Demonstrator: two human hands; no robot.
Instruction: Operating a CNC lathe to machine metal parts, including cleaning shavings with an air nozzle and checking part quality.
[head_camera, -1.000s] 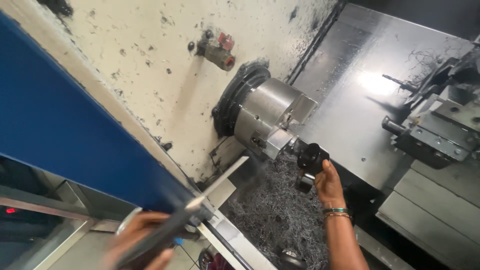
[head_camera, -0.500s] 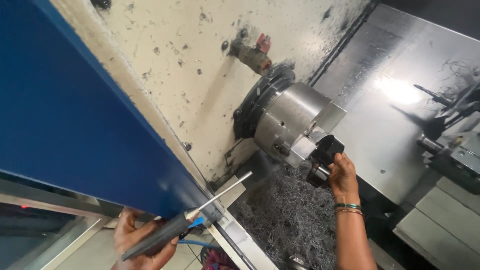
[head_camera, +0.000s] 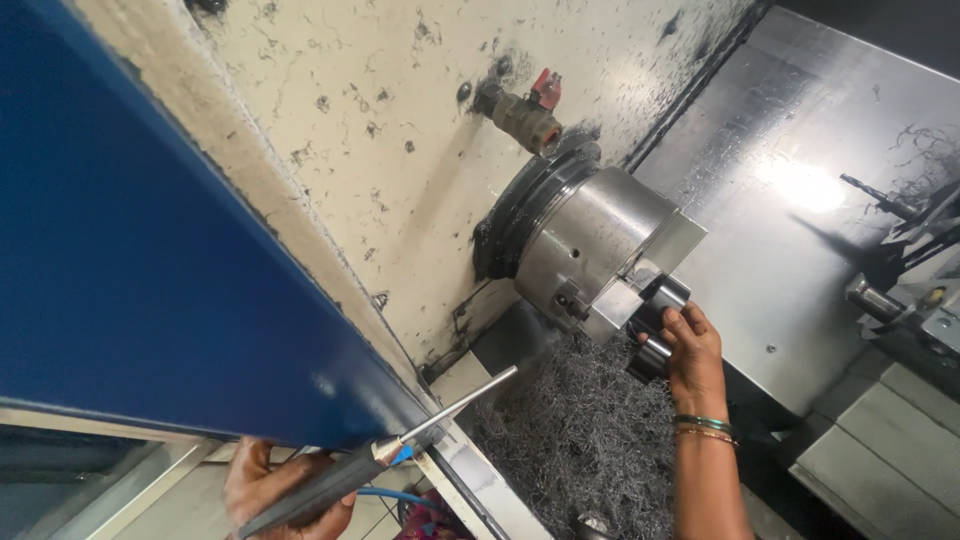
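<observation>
Gripping a dark-handled air blow gun (head_camera: 375, 460) low beside the blue machine door (head_camera: 150, 280), the left hand (head_camera: 275, 485) aims its thin nozzle toward the metal shavings (head_camera: 580, 440), while the right hand (head_camera: 690, 350) closes around a round steel workpiece (head_camera: 655, 325) at the lathe chuck (head_camera: 590, 250).

Dark cylindrical metal workpiece (head_camera: 655, 325) with shiny ends, tilted, held by right hand (head_camera: 692, 350) right at the lathe chuck (head_camera: 600, 250) jaws. Air gun (head_camera: 385, 455), dark grip, thin steel nozzle angled up-right, gripped in left hand (head_camera: 275, 485).
</observation>
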